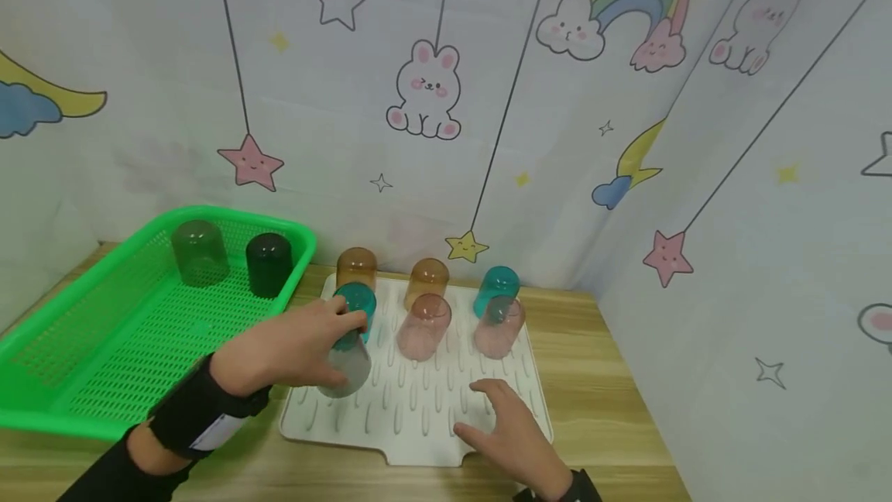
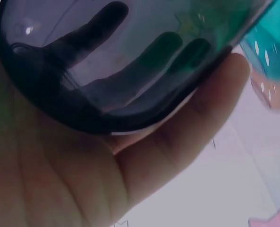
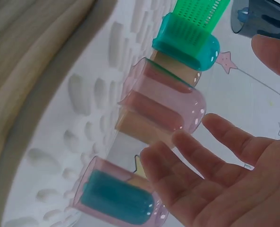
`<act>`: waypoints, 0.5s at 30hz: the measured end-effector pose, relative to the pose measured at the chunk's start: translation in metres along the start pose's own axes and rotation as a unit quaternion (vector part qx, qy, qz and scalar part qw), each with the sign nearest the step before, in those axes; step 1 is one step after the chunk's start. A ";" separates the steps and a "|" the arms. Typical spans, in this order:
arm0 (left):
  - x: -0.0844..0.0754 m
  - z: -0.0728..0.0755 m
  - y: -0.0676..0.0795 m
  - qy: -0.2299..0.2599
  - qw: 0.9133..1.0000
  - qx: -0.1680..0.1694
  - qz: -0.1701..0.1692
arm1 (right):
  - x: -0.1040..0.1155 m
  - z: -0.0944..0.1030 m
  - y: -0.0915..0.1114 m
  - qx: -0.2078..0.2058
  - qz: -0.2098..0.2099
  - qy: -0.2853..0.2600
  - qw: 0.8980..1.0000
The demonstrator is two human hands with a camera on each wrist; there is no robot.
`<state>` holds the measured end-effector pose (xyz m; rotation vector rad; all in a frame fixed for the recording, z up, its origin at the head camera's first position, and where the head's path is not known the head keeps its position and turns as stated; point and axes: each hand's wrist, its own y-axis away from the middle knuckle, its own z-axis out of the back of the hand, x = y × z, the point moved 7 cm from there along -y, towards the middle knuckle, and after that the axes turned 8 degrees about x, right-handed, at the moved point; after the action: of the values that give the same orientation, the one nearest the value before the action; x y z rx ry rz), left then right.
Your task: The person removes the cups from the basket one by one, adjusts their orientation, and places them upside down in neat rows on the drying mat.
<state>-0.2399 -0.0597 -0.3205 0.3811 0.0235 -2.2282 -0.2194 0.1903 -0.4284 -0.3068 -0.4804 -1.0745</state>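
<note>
1. Head view: a white drying mat [image 1: 418, 417] lies on the wooden counter [image 1: 599, 424]. The left hand [image 1: 296, 351] is at the mat's front left corner with its fingers curled round a clear grey cup [image 1: 346, 366], which is upside down and tilted. Touching that cup from behind is a teal cup [image 1: 357, 302]. Two pink cups [image 1: 423, 325] stand upside down near the middle of the mat, with two amber cups [image 1: 427, 279] and another teal cup [image 1: 496, 287] along the mat's far edge. The right hand [image 1: 512, 428] rests on the mat's front right part, its fingers spread and holding nothing. Just left of the mat sits a green basket [image 1: 84, 362] with two dark cups [image 1: 268, 263] upside down at its far end.

2. Left wrist view: the clear grey cup [image 2: 116, 61] fills the upper frame and lies against the palm of the left hand [image 2: 73, 175]. The fingers [image 2: 210, 94] wrap round it and show as dark shapes through its wall. A teal cup [image 2: 269, 45] shows beside it at the right edge.

3. Right wrist view: the right hand [image 3: 229, 179] hovers just off the drying mat [image 3: 78, 123], its fingers [image 3: 177, 175] spread and relaxed, gripping nothing. Near the fingertips stand a pink cup [image 3: 163, 101] and another pink cup [image 3: 116, 196], with a teal one showing through it. Farther along the mat is a teal cup [image 3: 187, 42].
</note>
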 end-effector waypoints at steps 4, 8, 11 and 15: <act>-0.013 -0.016 -0.009 0.021 1.000 0.009 -0.004 | 0.011 -0.004 -0.007 0.014 0.015 -0.007 1.000; -0.025 -0.032 -0.019 0.036 0.999 0.010 -0.008 | 0.022 -0.012 -0.015 0.034 0.026 -0.021 0.999; -0.030 -0.042 -0.026 0.039 0.999 0.005 -0.013 | 0.031 -0.019 -0.020 0.057 0.038 -0.028 0.997; -0.038 -0.052 -0.031 0.047 0.999 -0.006 -0.027 | 0.042 -0.030 -0.026 0.086 0.057 -0.036 0.994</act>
<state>-0.2279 -0.0034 -0.3628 0.4827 0.0977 -2.2600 -0.2199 0.1326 -0.4328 -0.2186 -0.6101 -0.9056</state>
